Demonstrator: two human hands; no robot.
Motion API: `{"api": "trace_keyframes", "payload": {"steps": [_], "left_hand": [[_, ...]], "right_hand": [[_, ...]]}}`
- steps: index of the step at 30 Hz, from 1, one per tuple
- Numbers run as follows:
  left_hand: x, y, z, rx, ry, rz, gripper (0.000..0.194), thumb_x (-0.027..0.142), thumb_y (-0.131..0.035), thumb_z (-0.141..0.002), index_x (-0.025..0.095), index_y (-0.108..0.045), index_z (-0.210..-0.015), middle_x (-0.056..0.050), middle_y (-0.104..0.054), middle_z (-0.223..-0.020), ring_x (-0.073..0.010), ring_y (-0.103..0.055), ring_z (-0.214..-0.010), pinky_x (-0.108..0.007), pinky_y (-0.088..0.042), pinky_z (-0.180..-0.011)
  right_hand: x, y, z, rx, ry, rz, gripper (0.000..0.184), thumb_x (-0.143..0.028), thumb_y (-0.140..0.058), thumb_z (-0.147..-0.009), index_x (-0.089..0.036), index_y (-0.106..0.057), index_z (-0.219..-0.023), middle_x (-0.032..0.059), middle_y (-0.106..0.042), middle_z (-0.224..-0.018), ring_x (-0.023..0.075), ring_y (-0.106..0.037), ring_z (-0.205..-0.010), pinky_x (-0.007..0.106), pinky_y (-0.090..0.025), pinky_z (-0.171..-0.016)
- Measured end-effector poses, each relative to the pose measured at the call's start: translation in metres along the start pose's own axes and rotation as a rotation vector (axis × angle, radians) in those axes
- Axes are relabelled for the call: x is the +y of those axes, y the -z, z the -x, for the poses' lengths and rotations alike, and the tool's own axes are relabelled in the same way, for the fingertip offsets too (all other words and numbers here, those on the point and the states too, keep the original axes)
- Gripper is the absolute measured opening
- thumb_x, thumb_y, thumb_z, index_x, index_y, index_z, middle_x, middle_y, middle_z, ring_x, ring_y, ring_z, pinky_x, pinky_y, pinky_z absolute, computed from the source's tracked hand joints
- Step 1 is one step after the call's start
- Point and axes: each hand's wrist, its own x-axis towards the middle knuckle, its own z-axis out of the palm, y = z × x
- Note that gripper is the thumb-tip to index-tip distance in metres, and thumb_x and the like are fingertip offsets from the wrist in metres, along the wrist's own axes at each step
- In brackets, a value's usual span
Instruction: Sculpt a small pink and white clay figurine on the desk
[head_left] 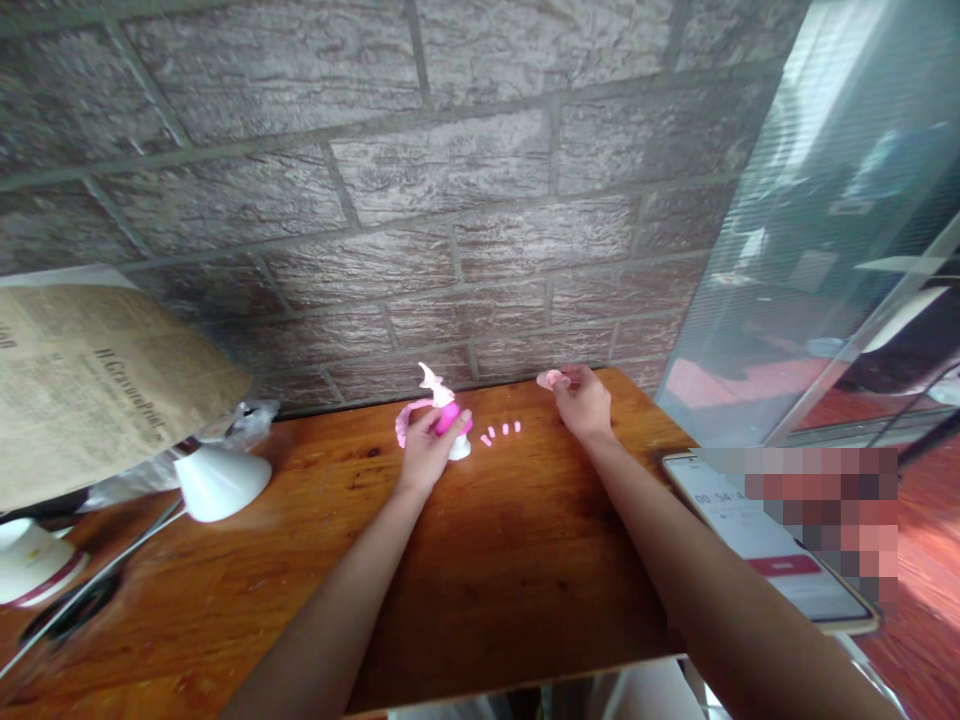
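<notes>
My left hand (429, 448) is closed around a toy-like figure (450, 416). It has a round magenta middle, a pale pointed top and a white foot on the wooden table; a curled pink part (405, 424) sticks out on its left. My right hand (583, 404) is raised at the table's back edge. Between its fingertips it pinches a small pale pink piece (552, 379), whose exact kind I cannot make out. Several tiny pink pieces (506, 429) lie on the tabletop between my two hands.
A stone-brick wall (442, 165) rises right behind the wooden table (487, 560). To the left stand a white lamp-like cone (221, 483), a paper-cup-like item (36, 562) and a printed brown paper sheet (97, 370). A phone (817, 590) lies on the right, beside a glass panel (757, 270).
</notes>
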Motion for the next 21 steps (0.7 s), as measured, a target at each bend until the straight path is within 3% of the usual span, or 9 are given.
{"api": "trace_keyframes", "payload": {"steps": [5,13,21], "left_hand": [[-0.001,0.0,0.001,-0.019,0.062,0.046,0.035,0.051,-0.077,-0.063,0.018,-0.072,-0.075,-0.003,-0.067,-0.073,-0.0167,-0.06,-0.072,-0.025,-0.048,-0.063],[-0.007,0.002,-0.002,-0.041,0.031,-0.012,0.022,0.041,-0.076,-0.066,0.02,-0.071,-0.072,0.0,-0.064,-0.067,-0.0168,-0.058,-0.07,-0.026,-0.047,-0.062],[-0.001,0.005,-0.002,-0.089,-0.037,-0.107,0.018,0.037,-0.074,-0.067,0.019,-0.07,-0.067,-0.001,-0.062,-0.062,-0.0168,-0.055,-0.066,-0.026,-0.045,-0.061]], "right_hand": [[-0.013,0.003,0.007,-0.013,0.14,-0.027,0.027,-0.025,-0.052,-0.083,-0.016,-0.065,-0.105,0.0097,-0.072,-0.101,0.0218,-0.065,-0.093,0.031,-0.048,-0.088],[-0.006,-0.001,0.012,-0.161,0.106,0.105,0.017,-0.02,-0.053,-0.082,-0.022,-0.069,-0.086,0.0042,-0.073,-0.086,0.0179,-0.066,-0.08,0.025,-0.048,-0.076],[-0.008,-0.001,0.017,-0.228,0.135,0.213,0.019,-0.017,-0.055,-0.079,-0.022,-0.07,-0.087,0.0073,-0.071,-0.093,0.0201,-0.066,-0.084,0.028,-0.048,-0.077]]}}
